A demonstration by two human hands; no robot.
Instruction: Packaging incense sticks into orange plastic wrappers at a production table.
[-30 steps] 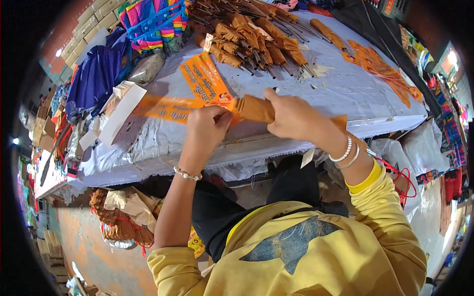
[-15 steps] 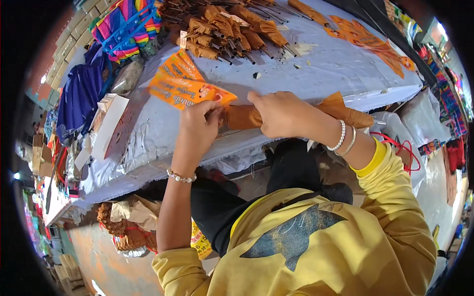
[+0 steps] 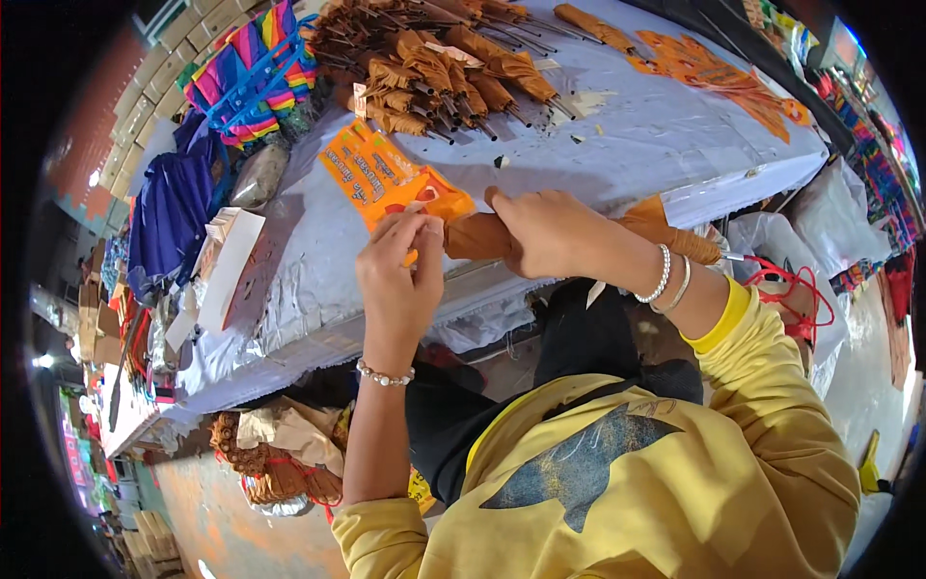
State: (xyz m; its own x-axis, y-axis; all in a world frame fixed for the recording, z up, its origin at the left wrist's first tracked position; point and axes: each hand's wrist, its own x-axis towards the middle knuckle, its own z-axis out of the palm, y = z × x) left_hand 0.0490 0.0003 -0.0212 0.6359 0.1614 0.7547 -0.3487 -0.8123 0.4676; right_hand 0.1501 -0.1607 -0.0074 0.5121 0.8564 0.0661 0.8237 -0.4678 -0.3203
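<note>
A rolled brown umbrella lies across the front of the table, with my right hand wrapped round its middle. Its far right end shows past my forearm, with a thin metal shaft sticking out. My left hand is at the umbrella's left end, thumb and fingers pinched on the lower edge of an orange printed card. The card stands up beyond my fingertips. My fingers partly hide where card and umbrella meet, so I cannot tell if they are joined.
A heap of brown umbrellas with metal shafts lies at the back. Several orange cards are fanned out at the far right. Rainbow-striped fabric, a blue cloth bundle and a white box stand left.
The orange card, splayed out to the left before, is now drawn together and more upright by the umbrella's end. My left hand's fingers have shifted; my right hand keeps its grip.
</note>
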